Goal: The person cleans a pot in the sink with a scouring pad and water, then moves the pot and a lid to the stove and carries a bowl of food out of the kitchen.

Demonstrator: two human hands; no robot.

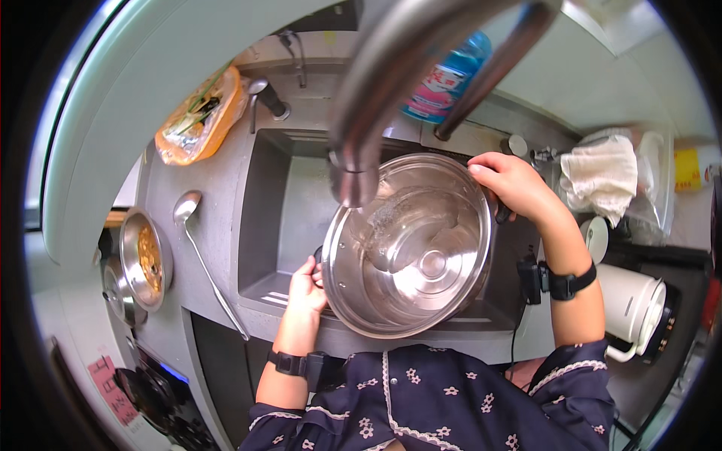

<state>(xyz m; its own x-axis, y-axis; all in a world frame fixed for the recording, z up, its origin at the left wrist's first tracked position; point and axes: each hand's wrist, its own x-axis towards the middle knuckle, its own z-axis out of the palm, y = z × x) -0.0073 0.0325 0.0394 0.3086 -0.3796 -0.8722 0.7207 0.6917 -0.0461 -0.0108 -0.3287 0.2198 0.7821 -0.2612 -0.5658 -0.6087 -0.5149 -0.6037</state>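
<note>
A large stainless steel pot (434, 248) hangs tilted over the right part of the grey kitchen sink (307, 197). Some clear water (400, 237) lies in it, rippled toward the far left wall. On its left side, my left hand (307, 287) grips a dark side handle. My right hand (505, 180) holds the opposite handle, thumb up by the rim, fingers partly hidden. The metal faucet (358, 169) arches above the pot's far left rim. I cannot tell whether water is flowing from it.
Left of the sink lie a steel ladle (208, 276), a metal bowl of food (149, 259) and an orange plastic-lined container (200, 124). Behind the faucet stands a blue detergent bottle (445, 84). At right are a pale cloth (601, 175) and a white electric kettle (632, 307).
</note>
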